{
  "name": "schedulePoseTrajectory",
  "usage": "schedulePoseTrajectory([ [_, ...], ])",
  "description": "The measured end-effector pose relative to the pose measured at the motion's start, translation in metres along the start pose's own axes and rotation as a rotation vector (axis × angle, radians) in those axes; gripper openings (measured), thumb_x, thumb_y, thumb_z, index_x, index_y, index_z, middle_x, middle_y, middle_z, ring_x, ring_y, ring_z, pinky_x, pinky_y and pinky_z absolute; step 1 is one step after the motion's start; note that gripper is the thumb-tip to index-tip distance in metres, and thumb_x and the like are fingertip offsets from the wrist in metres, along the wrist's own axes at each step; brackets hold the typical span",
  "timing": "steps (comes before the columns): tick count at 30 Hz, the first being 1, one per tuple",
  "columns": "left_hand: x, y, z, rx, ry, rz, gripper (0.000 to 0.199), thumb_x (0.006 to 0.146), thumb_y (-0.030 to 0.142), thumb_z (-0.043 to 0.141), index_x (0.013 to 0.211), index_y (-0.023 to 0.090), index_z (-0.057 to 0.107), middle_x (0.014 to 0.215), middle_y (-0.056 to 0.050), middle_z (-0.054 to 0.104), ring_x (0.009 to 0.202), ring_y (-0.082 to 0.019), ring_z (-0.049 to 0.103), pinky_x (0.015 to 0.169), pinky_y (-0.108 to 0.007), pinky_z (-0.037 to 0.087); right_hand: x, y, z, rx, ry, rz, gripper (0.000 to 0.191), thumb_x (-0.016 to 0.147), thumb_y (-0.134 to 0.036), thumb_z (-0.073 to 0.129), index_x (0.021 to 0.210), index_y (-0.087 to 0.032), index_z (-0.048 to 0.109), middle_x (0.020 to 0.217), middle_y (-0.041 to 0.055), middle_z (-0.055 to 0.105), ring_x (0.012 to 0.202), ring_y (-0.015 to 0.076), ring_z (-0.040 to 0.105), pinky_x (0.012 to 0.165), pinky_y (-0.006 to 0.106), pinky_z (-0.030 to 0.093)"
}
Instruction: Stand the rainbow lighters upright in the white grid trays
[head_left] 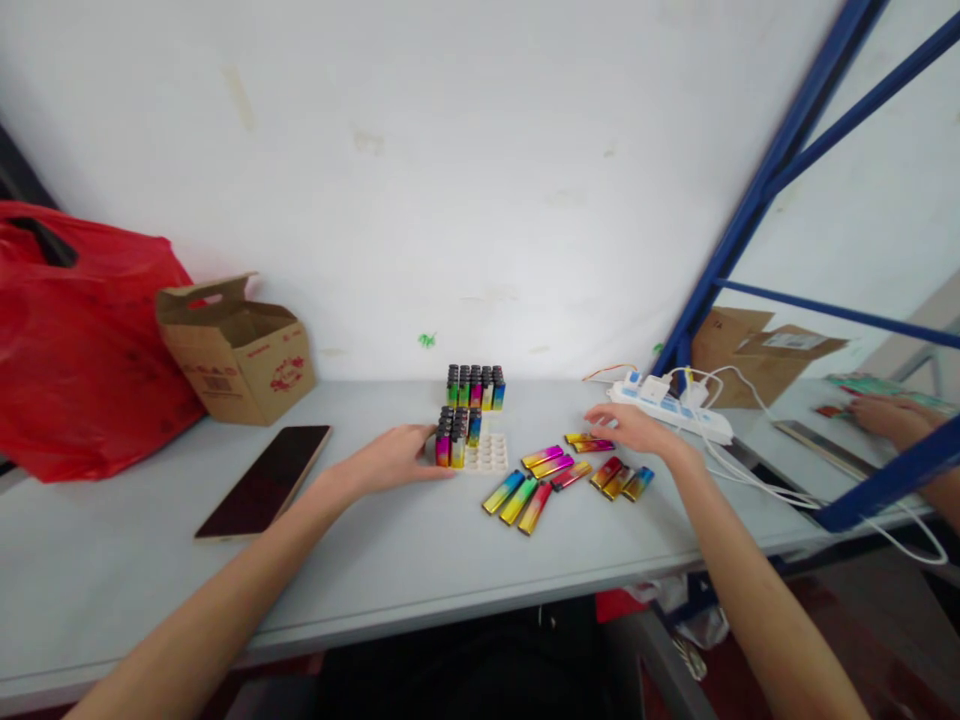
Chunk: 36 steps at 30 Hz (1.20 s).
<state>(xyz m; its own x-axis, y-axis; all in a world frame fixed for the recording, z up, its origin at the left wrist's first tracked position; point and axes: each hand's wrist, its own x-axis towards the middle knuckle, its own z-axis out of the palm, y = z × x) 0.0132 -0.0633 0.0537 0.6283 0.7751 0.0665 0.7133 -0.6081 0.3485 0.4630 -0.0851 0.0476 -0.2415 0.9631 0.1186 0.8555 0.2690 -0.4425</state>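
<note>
My left hand (pixel 399 457) rests at the left side of a white tray (pixel 491 455) with round holes, its thumb along the front and its fingers behind. Upright colourful lighters (pixel 451 440) with black tops fill the tray's left part; holes show bare at the right. My right hand (pixel 634 430) hovers with fingers apart over a pair of yellow and red lighters (pixel 589 442) lying on the table. Nearby lie loose lighters: magenta-yellow ones (pixel 547 461), a blue, green and red group (pixel 517 502), and a red, orange and blue group (pixel 621 480).
Behind the tray stands a block of upright lighters (pixel 476 388). A dark phone (pixel 266 482), an open cardboard box (pixel 238 350) and a red plastic bag (pixel 82 340) are at left. At right are a power strip (pixel 667 405) with cables and a blue metal frame (pixel 739 240); another person's hand (pixel 885 415) is beyond.
</note>
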Motion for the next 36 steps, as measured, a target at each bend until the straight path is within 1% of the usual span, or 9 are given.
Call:
schedulePoseTrajectory([
  [3,0.000,-0.001,0.001,-0.016,0.010,0.000,0.064,0.077,0.076,0.061,0.104,0.019,0.067,0.100,-0.009,0.074,0.086,-0.027,0.067,0.072,-0.033,0.048,-0.005,0.008,0.001,0.095,-0.038,0.004,0.036,0.086,-0.040,0.066,0.111,-0.016,0.075,0.116,0.0141,0.075,0.103,0.0283,0.071,0.093,0.041,0.056],
  [7,0.000,-0.002,0.001,-0.008,0.004,0.003,0.067,0.078,0.077,0.061,0.112,0.019,0.066,0.104,-0.009,0.074,0.088,-0.027,0.067,0.073,-0.032,0.047,0.000,0.003,0.006,0.093,-0.040,-0.023,0.032,0.084,-0.043,0.067,0.098,-0.016,0.075,0.103,0.0136,0.076,0.094,0.0274,0.070,0.088,0.040,0.056],
  [12,-0.001,-0.002,0.001,-0.005,0.012,-0.016,0.066,0.076,0.076,0.063,0.107,0.019,0.067,0.100,-0.009,0.073,0.084,-0.027,0.067,0.069,-0.032,0.047,0.014,-0.013,0.008,0.152,0.161,-0.059,0.033,0.086,-0.048,0.064,0.095,-0.017,0.068,0.093,0.0101,0.072,0.081,0.0234,0.068,0.075,0.037,0.054],
  [16,-0.002,0.000,0.000,0.002,0.018,-0.016,0.065,0.076,0.075,0.063,0.107,0.018,0.067,0.100,-0.009,0.073,0.086,-0.028,0.067,0.072,-0.034,0.048,0.033,-0.044,0.007,0.459,0.240,-0.107,0.038,0.086,-0.054,0.068,0.096,-0.017,0.067,0.074,0.0010,0.064,0.062,0.0154,0.058,0.065,0.031,0.049],
  [21,-0.002,0.000,0.000,0.008,0.005,-0.011,0.066,0.078,0.074,0.063,0.110,0.017,0.066,0.105,-0.011,0.073,0.090,-0.030,0.068,0.075,-0.035,0.050,0.059,-0.102,0.012,0.977,0.407,-0.150,0.035,0.083,-0.054,0.074,0.088,-0.020,0.065,0.079,-0.0014,0.060,0.071,0.0121,0.056,0.068,0.025,0.050],
  [25,-0.002,-0.001,0.001,-0.003,0.019,0.001,0.064,0.078,0.074,0.063,0.109,0.018,0.067,0.106,-0.010,0.074,0.091,-0.030,0.068,0.078,-0.035,0.050,0.070,-0.135,0.033,1.292,0.277,-0.125,0.040,0.081,-0.058,0.075,0.090,-0.023,0.059,0.096,0.0012,0.067,0.082,0.0152,0.065,0.076,0.031,0.056],
  [30,-0.003,-0.001,0.001,-0.041,0.017,0.023,0.059,0.079,0.070,0.065,0.112,0.020,0.066,0.108,-0.008,0.074,0.092,-0.028,0.069,0.080,-0.034,0.049,0.068,-0.149,0.073,1.182,0.055,-0.170,0.042,0.086,-0.060,0.069,0.105,-0.025,0.055,0.078,-0.0015,0.065,0.072,0.0173,0.066,0.072,0.035,0.057],
  [33,-0.003,0.001,0.000,-0.050,0.003,0.022,0.056,0.081,0.068,0.065,0.111,0.021,0.065,0.108,-0.007,0.074,0.092,-0.027,0.068,0.079,-0.033,0.049,0.063,-0.156,0.086,1.056,0.062,-0.181,0.043,0.088,-0.064,0.064,0.100,-0.024,0.054,0.069,-0.0059,0.054,0.057,0.0112,0.055,0.057,0.025,0.048],
  [36,-0.004,0.002,-0.001,-0.034,-0.001,0.008,0.057,0.081,0.069,0.064,0.110,0.020,0.065,0.104,-0.007,0.073,0.089,-0.026,0.067,0.077,-0.032,0.048,0.059,-0.163,0.089,1.031,0.032,-0.069,0.048,0.088,-0.071,0.058,0.091,-0.024,0.049,0.064,-0.0090,0.041,0.045,0.0067,0.033,0.043,0.020,0.028],
])
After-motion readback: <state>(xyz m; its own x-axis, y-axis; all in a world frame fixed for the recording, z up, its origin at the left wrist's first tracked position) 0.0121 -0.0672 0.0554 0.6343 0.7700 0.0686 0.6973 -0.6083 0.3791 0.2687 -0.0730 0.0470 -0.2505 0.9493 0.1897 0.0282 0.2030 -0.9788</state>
